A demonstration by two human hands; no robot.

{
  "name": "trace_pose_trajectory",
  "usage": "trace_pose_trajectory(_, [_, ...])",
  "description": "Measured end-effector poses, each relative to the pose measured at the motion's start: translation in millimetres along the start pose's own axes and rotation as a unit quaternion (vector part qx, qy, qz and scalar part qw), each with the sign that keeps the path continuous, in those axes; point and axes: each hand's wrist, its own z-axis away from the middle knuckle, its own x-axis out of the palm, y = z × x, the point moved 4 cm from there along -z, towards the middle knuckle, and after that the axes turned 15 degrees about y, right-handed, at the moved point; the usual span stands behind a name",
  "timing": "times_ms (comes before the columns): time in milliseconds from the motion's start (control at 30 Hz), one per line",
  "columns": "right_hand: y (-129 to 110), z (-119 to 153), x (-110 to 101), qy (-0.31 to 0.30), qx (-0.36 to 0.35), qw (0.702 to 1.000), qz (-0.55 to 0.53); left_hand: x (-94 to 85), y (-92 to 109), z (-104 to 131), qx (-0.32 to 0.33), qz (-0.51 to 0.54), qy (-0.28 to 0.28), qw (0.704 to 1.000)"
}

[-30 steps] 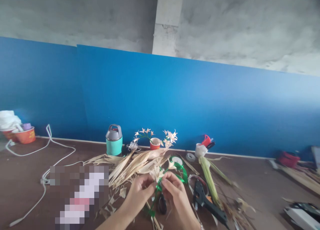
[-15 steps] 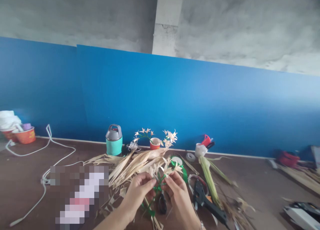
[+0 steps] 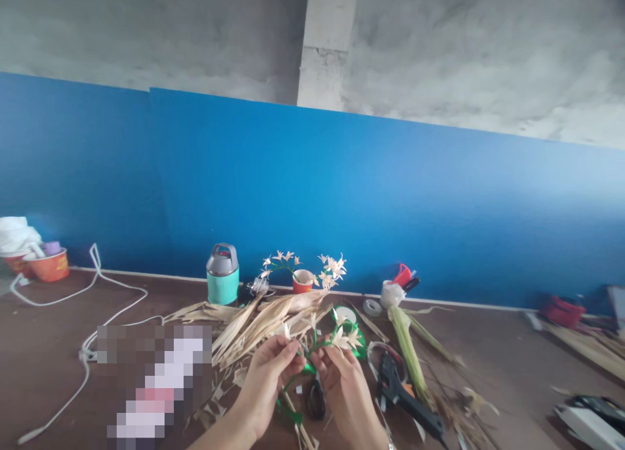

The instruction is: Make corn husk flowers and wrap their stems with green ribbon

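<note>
Between my hands is a handmade flower sprig with cream, husk-like blossoms (image 3: 346, 339) and a thin green-wrapped stem. My left hand (image 3: 268, 379) pinches the stem and a strip of green tape from the left, near one small blossom. On the other side my right hand (image 3: 346, 381) grips the stem between thumb and fingers, just under the blossom cluster. The fingertips partly hide the stem. Below them lie black-handled scissors (image 3: 316, 399) and a green tape strip (image 3: 293, 413). A roll of green tape (image 3: 360, 347) sits behind my right hand.
Dried corn husks (image 3: 263, 316) spread behind my hands. A black glue gun (image 3: 407, 398) and a green stalk (image 3: 407, 346) lie to the right. Farther back stand a teal jar (image 3: 223, 286), an orange cup (image 3: 303, 282) and finished flower sprays (image 3: 336, 267). A white cable (image 3: 117, 314) runs left.
The sprig has turned in my fingers: its main blossoms have moved right and lower, and one blossom now shows by my left fingertips. Both hands stay closed on it.
</note>
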Motion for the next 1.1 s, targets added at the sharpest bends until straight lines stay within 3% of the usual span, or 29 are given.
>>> trace_pose_trajectory(333, [3.0,4.6,1.9,0.024,0.052,0.998,-0.030,-2.4,-8.4,2.1,-0.022,0.079,0.023,0.996])
trace_pose_trajectory(833, [10.5,4.1,-0.7,0.037,0.087,0.994,-0.052,-4.7,-18.4,6.1,-0.004,0.126,0.036,0.991])
trace_pose_trajectory(933, [10.7,4.5,-2.3,0.037,0.075,0.996,-0.040,-2.2,-12.2,6.8,0.019,0.076,0.020,0.997])
trace_pose_trajectory(1100, [3.0,5.4,1.2,0.016,0.007,1.000,-0.005,2.3,-0.7,1.1,0.052,-0.165,-0.015,0.985])
